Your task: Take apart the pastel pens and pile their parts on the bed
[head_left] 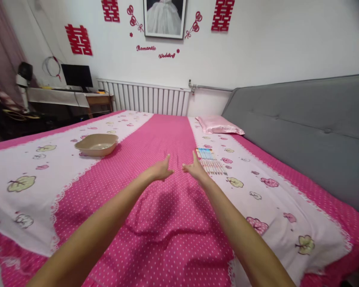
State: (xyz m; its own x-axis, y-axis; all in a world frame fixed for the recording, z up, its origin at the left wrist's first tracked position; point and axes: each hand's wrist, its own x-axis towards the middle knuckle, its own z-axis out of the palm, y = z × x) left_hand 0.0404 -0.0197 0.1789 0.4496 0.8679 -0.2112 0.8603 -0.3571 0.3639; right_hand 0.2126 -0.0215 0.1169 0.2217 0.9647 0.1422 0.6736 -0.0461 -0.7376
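- Plainly, we have both hands stretched out ahead of us over the middle of the bed [170, 129], a gap between them and the thumbs and forefingers spread apart.
- We see our left hand [161, 170] with nothing in its grasp, over the dotted pink stripe; its other fingers are too blurred for us to make out.
- We see our right hand [195, 169] likewise parted and holding nothing, on the right of that stripe.
- We find the pens [213, 167] just to the right of our right hand, laid side by side on the pale printed panel; the far ones look bluish, the nearer ones whitish with reddish marks.
- We cannot tell whether the right fingertips touch the nearest pen edge or merely overlap it from where we look.
- From our left hand, the pens lie farther off, beyond the right hand.
- We have a beige basin [97, 144] to the left and a little farther away, well apart from our left hand, sitting across the border of pale panel and pink stripe.
- We notice a pink pillow [218, 124] beyond the pens, at the far right, near the grey headboard [299, 123].
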